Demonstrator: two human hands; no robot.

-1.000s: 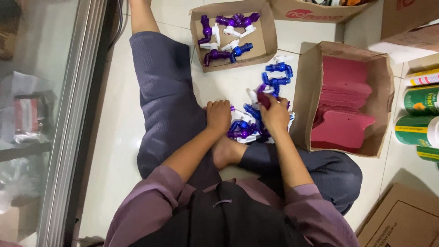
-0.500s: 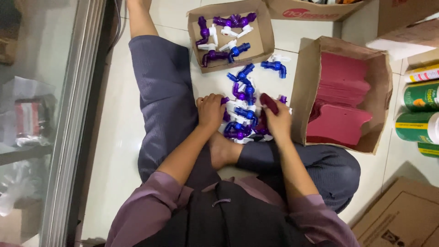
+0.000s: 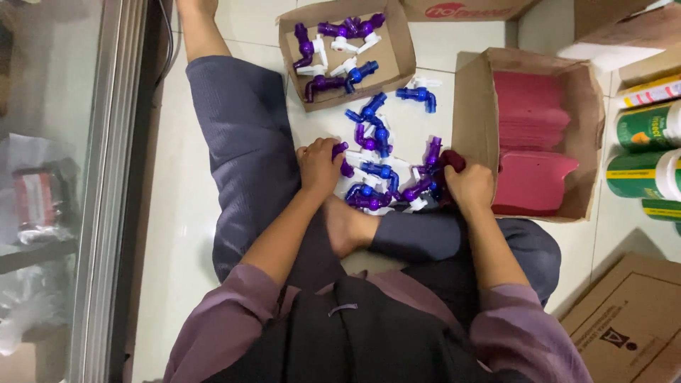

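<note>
I sit on a tiled floor with a heap of blue and purple plastic taps (image 3: 383, 167) between my legs. My left hand (image 3: 319, 167) is closed around a purple tap (image 3: 342, 157) at the heap's left edge. My right hand (image 3: 468, 186) rests at the heap's right edge, fingers curled on a dark red card (image 3: 452, 161) beside a purple tap. A small cardboard box (image 3: 397, 50) farther away holds more purple and blue taps with white handles.
A cardboard box (image 3: 469, 106) of dark red cards stands to the right of the heap. Green cans (image 3: 649, 152) lie at the far right, with more cardboard boxes (image 3: 631, 323) nearby. A glass door with a metal frame (image 3: 106, 191) runs along the left.
My hands have spread apart from the middle of the heap to its two sides. The taps now lie more scattered over the floor.
</note>
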